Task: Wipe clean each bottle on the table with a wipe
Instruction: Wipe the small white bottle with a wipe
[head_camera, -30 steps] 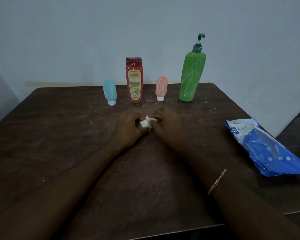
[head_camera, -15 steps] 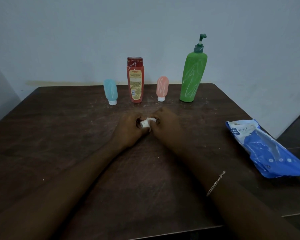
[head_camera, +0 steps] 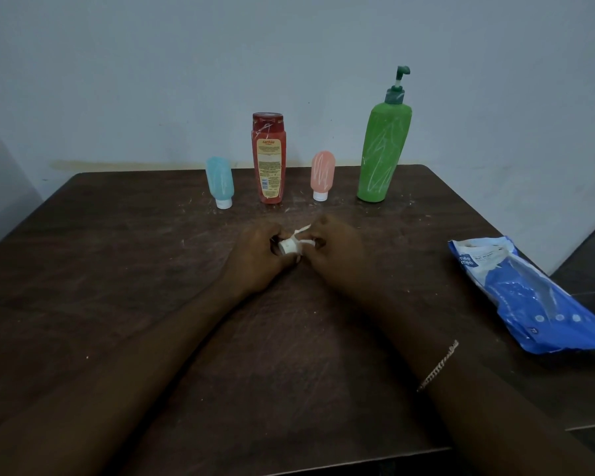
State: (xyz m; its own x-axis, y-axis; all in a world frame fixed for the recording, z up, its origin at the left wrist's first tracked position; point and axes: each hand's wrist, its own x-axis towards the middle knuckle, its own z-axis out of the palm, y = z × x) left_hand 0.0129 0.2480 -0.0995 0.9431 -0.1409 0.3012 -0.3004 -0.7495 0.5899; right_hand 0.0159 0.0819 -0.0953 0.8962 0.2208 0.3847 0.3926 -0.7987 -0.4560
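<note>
Head view: on the table (head_camera: 117,304) the green pump bottle (head_camera: 383,152), red bottle (head_camera: 268,159), blue tube (head_camera: 220,182) and pink tube (head_camera: 322,173) stand at the far edge, streaked white; left hand (head_camera: 255,259) and right hand (head_camera: 337,250) both pinch the twisted wipe (head_camera: 291,246) mid-table; better, I judge, to spread it flat before rubbing.

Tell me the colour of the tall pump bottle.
Pump bottle: green with white streaks, clearest in the head view.

Left hand (head_camera: 255,261), right hand (head_camera: 337,250) pinch apparent wipe (head_camera: 291,246).
</note>
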